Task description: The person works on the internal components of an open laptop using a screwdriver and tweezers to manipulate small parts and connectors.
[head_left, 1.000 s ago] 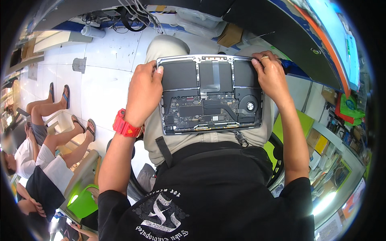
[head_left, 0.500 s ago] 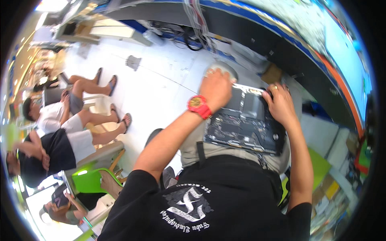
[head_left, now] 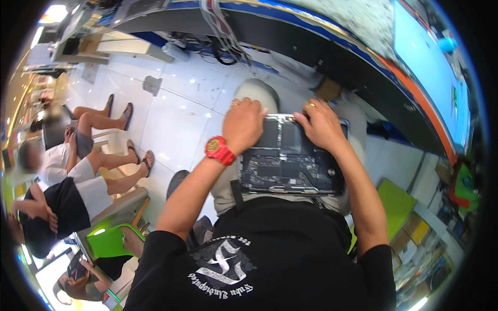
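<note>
- Left hand (head_left: 243, 124) is bent over the far left corner of an open laptop base (head_left: 285, 155), right hand (head_left: 320, 125) curls at the far edge; can't tell if either grip is actually clamped
- Base sits on the person's lap (head_left: 224, 191), casing packed with batteries (head_left: 268, 137), circuit board (head_left: 272, 168), fan (head_left: 330, 172)
- Cardboard box (head_left: 328, 89) past the knees, contents not visible
- Right hand blocks the far right part
- Long axis runs roughly left-right, battery side pointing away

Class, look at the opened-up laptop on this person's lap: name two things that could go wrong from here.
The laptop rests on the person's legs, so it might slide off if they shift. Its circuit board lies exposed, so a stray touch could damage it.
</note>
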Tool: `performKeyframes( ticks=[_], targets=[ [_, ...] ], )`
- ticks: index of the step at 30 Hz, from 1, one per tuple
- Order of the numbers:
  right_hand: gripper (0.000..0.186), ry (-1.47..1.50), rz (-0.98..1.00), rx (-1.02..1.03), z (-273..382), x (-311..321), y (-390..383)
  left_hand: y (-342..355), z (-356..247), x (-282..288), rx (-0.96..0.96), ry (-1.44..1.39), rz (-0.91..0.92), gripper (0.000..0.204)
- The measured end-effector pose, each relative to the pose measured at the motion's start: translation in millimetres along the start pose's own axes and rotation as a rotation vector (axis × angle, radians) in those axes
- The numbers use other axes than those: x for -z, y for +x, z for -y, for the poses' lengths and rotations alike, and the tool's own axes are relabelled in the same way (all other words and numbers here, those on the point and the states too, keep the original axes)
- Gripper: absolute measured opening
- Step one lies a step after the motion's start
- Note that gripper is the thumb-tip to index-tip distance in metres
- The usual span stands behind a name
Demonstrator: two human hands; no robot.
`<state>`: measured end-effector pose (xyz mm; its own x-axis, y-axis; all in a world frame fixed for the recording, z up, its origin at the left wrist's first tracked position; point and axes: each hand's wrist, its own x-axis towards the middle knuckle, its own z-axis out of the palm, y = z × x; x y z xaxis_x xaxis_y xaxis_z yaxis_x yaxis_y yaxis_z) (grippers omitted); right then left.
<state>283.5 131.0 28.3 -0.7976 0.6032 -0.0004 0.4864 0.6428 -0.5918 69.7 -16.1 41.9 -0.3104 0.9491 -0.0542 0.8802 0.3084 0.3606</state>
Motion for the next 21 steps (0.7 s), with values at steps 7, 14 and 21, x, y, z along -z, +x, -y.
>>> performKeyframes(
  ticks=[7,14,21],
  targets=[
    [0.04,-0.019,0.057,-0.025,2,5,7,5,-3,6,-0.033,0.004,0.048,0.03],
    [0.039,-0.007,0.001,-0.011,3,0,3,13,4,15,-0.08,-0.062,0.094,0.028],
    [0.041,0.005,-0.021,-0.044,9,5,2,26,9,21,0.049,-0.265,0.254,0.026]
  ],
)
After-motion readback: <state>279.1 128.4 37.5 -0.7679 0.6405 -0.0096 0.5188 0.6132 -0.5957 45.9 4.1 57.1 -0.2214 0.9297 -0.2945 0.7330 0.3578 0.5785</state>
